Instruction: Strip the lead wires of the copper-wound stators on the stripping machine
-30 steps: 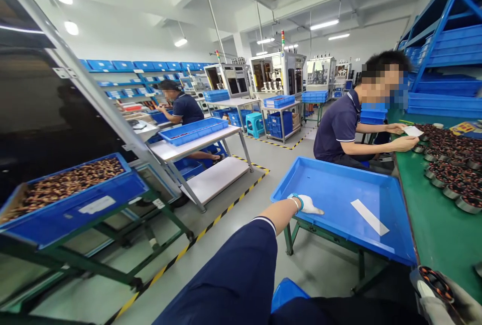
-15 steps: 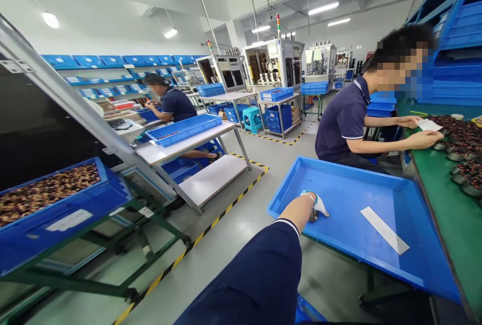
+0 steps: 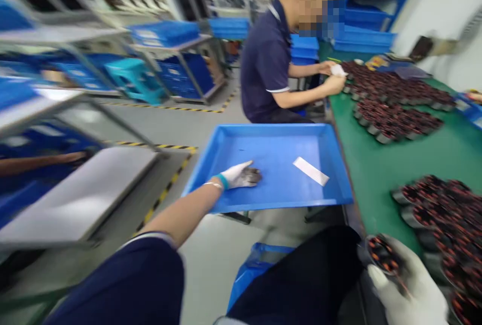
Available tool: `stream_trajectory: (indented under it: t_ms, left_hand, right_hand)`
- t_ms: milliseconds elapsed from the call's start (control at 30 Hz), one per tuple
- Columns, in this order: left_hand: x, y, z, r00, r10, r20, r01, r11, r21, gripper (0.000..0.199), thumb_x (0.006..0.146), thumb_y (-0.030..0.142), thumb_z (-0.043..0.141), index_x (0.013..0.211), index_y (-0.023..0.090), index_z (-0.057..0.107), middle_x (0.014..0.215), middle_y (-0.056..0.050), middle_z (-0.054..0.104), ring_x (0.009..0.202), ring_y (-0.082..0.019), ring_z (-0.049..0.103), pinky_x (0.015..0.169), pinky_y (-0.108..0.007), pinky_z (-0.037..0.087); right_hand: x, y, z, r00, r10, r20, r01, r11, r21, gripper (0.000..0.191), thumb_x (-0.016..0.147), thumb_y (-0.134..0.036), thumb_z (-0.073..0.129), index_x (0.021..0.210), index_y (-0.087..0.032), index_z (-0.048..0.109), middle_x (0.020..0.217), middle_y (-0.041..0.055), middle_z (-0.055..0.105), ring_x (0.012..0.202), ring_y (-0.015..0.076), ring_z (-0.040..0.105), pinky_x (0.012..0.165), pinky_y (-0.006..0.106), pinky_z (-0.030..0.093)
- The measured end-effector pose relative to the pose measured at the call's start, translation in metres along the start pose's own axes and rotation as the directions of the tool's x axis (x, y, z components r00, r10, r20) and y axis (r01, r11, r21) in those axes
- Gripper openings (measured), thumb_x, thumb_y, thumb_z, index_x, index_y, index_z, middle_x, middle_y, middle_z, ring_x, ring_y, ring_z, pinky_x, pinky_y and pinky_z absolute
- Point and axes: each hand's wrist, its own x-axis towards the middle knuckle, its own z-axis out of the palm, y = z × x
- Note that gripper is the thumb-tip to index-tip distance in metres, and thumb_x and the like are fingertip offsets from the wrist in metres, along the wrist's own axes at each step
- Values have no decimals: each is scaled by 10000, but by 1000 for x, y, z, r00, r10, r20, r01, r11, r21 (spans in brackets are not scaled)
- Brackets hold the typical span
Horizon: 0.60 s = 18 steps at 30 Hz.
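My left hand, in a white glove soiled at the fingers, reaches over the blue tray. The fingers are blurred, and whether they hold anything is unclear. In the lower right my right hand, also white-gloved, is closed round a round metal part with black and copper-coloured windings inside. That hand is at the edge of the green table, beside a group of similar parts. A white strip lies in the right half of the tray.
Beyond the tray a seated person holds a small white piece over the table's far end. More wound parts cover the table there. At the left stand a grey bench and a turquoise stool.
The view has swung right and down. My right hand with the metal part has come into view. My left hand has shifted within the tray, away from its near left edge.
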Motion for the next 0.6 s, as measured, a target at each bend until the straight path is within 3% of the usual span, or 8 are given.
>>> stream_trajectory:
  t_ms: [100, 200, 333, 400, 467, 533, 600]
  left_hand:
    - [33, -3, 17, 999, 32, 12, -31, 997, -71, 545, 981, 527, 280, 982, 110, 630, 954, -172, 716, 842, -237, 705, 736, -422, 596]
    - [57, 0, 30, 991, 56, -118, -59, 998, -23, 583, 955, 554, 278, 1102, 80, 583, 949, -191, 716, 817, -266, 714, 742, -469, 592]
    - [79, 21, 61, 928, 238, -285, -182, 961, 210, 665, 874, 519, 447, 1372, 81, 406, 1310, -218, 584, 1177, -308, 602, 1031, -512, 456]
    - [85, 34, 81, 893, 391, -222, -305, 890, 341, 788, 764, 508, 605, 1416, 124, 386, 1475, -175, 451, 1356, -313, 442, 1153, -473, 329]
    - [86, 42, 97, 855, 513, -73, -435, 788, 436, 835, 670, 503, 702, 1392, 168, 451, 1516, -118, 417, 1413, -313, 361, 1194, -438, 264]
    - [84, 46, 109, 817, 572, 63, -523, 692, 497, 775, 668, 506, 711, 1348, 190, 515, 1497, -94, 453, 1417, -316, 355, 1201, -441, 246]
    - [83, 46, 114, 797, 591, 128, -552, 625, 552, 706, 734, 509, 657, 1344, 180, 523, 1491, -110, 459, 1421, -330, 347, 1196, -478, 236]
  right_hand:
    - [-8, 1, -2, 996, -89, 20, 87, 992, 87, 439, 805, -301, 691, 1209, -183, 566, 1096, 104, 698, 936, 277, 714, 743, 306, 637]
    - [-9, -9, 4, 995, -97, -11, 98, 986, 136, 427, 804, -260, 687, 1207, -187, 563, 1099, 104, 685, 938, 261, 713, 770, 300, 638]
    - [-11, -15, 6, 996, -89, -3, 88, 973, 212, 450, 801, -270, 696, 1218, -190, 550, 1121, 114, 663, 956, 261, 706, 777, 287, 635]
    - [-12, -16, 5, 996, -93, 8, 89, 973, 215, 449, 801, -252, 679, 1226, -199, 542, 1123, 110, 658, 972, 266, 702, 779, 287, 633]
    - [-12, -17, 4, 997, -82, 13, 77, 977, 197, 451, 790, -230, 661, 1225, -214, 544, 1120, 101, 659, 973, 270, 701, 760, 284, 635]
    - [-12, -21, 3, 998, -56, 13, 53, 984, 169, 461, 763, -213, 653, 1213, -230, 556, 1110, 88, 666, 958, 268, 705, 739, 272, 634]
    - [-10, -24, 2, 999, -38, 15, 35, 987, 154, 468, 735, -208, 660, 1194, -237, 572, 1086, 78, 677, 935, 263, 711, 722, 257, 632]
